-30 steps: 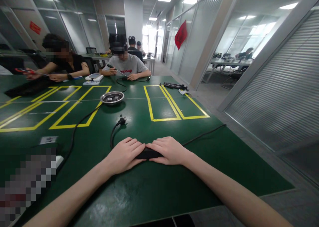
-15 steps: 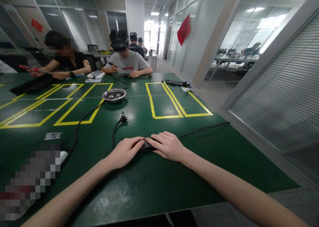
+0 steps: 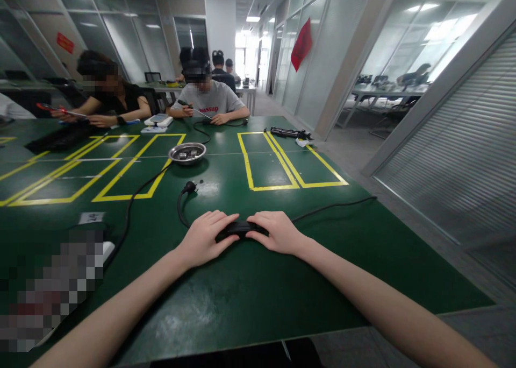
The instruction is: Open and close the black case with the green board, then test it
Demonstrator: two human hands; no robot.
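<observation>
A black power adapter (image 3: 241, 228), a slim block with a cord at each end, lies on the green table in front of me. My left hand (image 3: 207, 236) grips its left end, thumb on the near side and fingers on the far side. Around the right end, my right hand (image 3: 274, 232) holds it the same way, and the adapter's middle shows between the two thumbs. From the left end a short cord curls to a black plug (image 3: 190, 187). A thin black cable (image 3: 334, 205) runs off to the right. My palms hide both ends of the adapter.
Beyond the plug stands a metal bowl (image 3: 187, 153) with small metal parts. Yellow tape (image 3: 276, 188) marks rectangles on the table (image 3: 242, 303). A black folded tripod-like item (image 3: 290, 133) lies at the far right. Two people sit opposite, each holding a tool.
The plug has turned and shifted slightly left. My fingers have spread from the adapter's middle toward its ends, leaving more of it showing. The view has shifted a little.
</observation>
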